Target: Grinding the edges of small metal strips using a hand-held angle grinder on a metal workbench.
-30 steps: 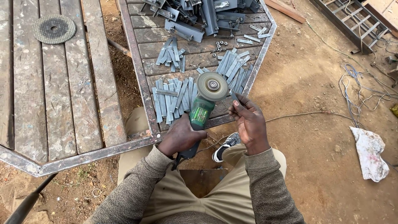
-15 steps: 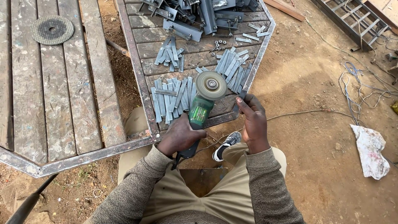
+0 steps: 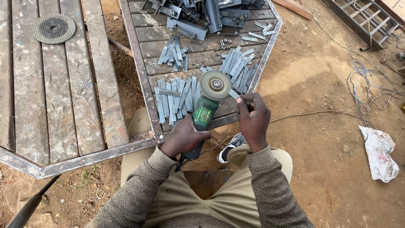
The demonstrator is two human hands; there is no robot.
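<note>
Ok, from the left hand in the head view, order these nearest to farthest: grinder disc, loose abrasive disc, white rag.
From the left hand:
1. Grinder disc, just above, on the held tool.
2. Loose abrasive disc, far upper left on the planks.
3. White rag, far right on the dirt.

Soft, even daylight (sharp throughout)
</note>
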